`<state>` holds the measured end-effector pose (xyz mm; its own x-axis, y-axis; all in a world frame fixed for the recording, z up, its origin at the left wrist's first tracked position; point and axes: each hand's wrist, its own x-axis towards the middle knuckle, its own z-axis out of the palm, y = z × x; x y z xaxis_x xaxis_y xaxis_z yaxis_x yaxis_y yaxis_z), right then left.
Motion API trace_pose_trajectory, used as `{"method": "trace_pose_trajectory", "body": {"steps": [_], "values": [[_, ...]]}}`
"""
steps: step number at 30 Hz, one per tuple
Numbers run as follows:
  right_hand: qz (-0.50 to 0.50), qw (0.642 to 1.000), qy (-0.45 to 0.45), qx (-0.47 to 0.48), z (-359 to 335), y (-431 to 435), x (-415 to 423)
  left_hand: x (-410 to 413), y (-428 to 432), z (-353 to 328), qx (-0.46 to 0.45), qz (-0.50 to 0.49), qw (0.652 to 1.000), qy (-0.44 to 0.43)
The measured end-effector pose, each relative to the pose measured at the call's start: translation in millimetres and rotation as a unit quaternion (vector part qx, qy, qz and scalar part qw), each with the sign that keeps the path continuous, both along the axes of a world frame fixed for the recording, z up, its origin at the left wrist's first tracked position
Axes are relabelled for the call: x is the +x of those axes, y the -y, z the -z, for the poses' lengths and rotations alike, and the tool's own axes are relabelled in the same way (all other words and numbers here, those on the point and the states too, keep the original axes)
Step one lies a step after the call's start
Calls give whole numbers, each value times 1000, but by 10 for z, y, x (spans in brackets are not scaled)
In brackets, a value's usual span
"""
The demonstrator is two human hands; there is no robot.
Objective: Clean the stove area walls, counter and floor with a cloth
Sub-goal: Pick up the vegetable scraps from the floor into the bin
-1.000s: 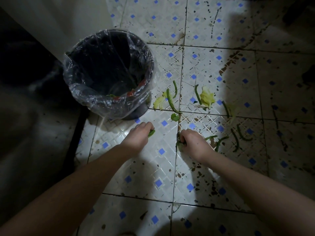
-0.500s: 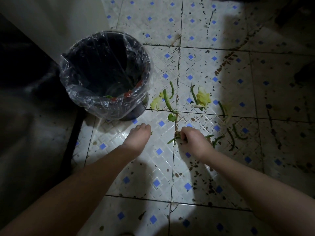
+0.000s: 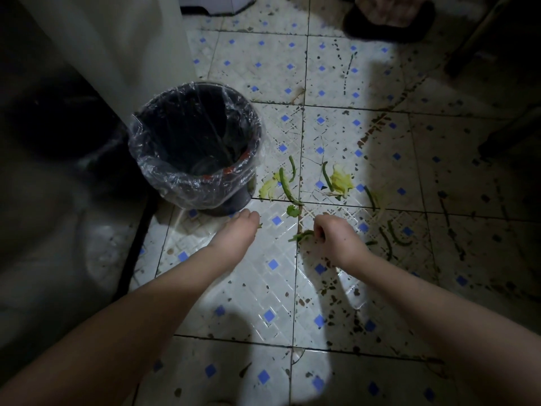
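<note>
Left hand (image 3: 238,230) has edged toward the lined bin (image 3: 164,183), fingers curled on a green sliver (image 3: 259,225); right hand (image 3: 333,234) fists green stalks (image 3: 301,236). Step looks like clearing scraps (image 3: 339,180) off the floor (image 3: 272,288). Cloth unseen. Next: lift both loads over the bin.

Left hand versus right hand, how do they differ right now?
The right hand is fisted round green vegetable scraps; the left hand shows only a green sliver at its fingers, and whether it grips it is unclear. The left hand is next to the bin; the right hand is farther from it, across a tile joint. Both are low over the dirty floor.
</note>
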<state>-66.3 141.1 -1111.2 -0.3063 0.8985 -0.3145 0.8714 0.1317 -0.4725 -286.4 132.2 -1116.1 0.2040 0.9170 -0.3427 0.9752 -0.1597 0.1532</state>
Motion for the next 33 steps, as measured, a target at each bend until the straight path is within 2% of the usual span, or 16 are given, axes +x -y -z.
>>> {"method": "trace_pose_trajectory", "body": {"steps": [10, 21, 25, 30, 33], "values": [[33, 999, -7, 40, -303, -62, -24, -5, 35, -338, 45, 9, 998, 34], [-6, 993, -15, 118, -843, -118, -123, 62, 34, -778, 122, 33, 989, 79], [10, 989, -25, 144, -1082, -202, -145, -1, -11, -1001, 147, 38, 985, 83], [35, 981, -45, 185, -1344, -320, -231, -109, -93, -1325, 191, 26, 979, 70], [27, 976, -53, 211, -1482, -403, -322, -192, -144, -1468, 223, 19, 974, 30]]}}
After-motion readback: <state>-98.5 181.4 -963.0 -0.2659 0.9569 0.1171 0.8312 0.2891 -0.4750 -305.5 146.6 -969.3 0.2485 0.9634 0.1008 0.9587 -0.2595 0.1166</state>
